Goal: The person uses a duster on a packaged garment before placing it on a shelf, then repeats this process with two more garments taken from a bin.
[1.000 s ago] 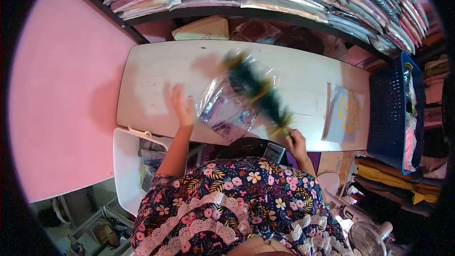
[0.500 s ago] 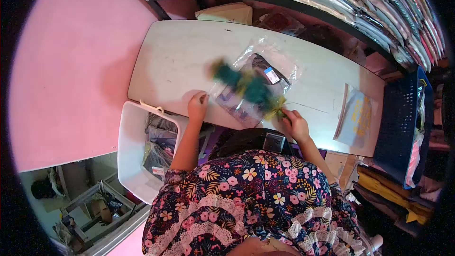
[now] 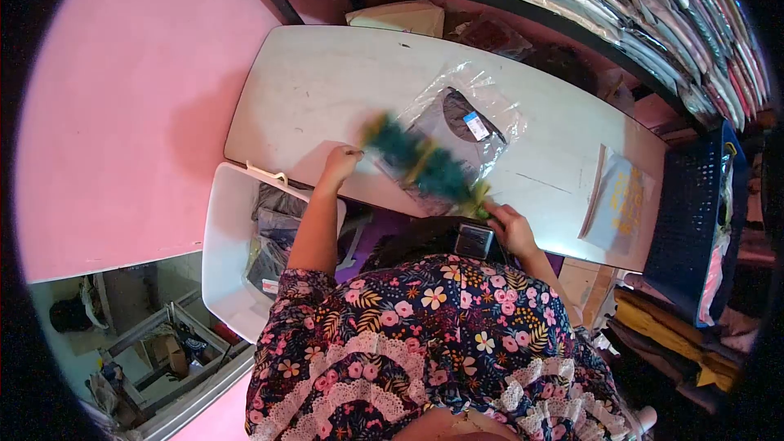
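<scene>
A white bin (image 3: 222, 253) stands on the floor just beside the near left corner of the white worktop (image 3: 310, 90), and dark bagged garments lie heaped inside it. At the far right a dark blue basket (image 3: 690, 229) sits against the end of the worktop, holding more soft goods, among them something pink and white. Above the worktop a shelf (image 3: 572, 0) carries a tight row of flat packed garments in clear wrappers. On the worktop itself, near its middle, lies a clear plastic bag (image 3: 457, 126) with a dark folded garment inside and a small white and blue label showing through the film. A second flat packet (image 3: 616, 204), pale with yellow lettering, lies near the right end, well apart from the first. The right hand (image 3: 510, 229) is closed in a grip around the handle end of a green and yellow feather duster (image 3: 420, 165), whose blurred head lies across the near edge of the clear bag. The left hand (image 3: 341, 162) rests at the near edge of the worktop, fingers curled, close by the tip of the duster and the corner of the bag; whether it pinches anything cannot be made out. A small dark device (image 3: 474, 241) sits just beside the right hand at the worktop's edge.
</scene>
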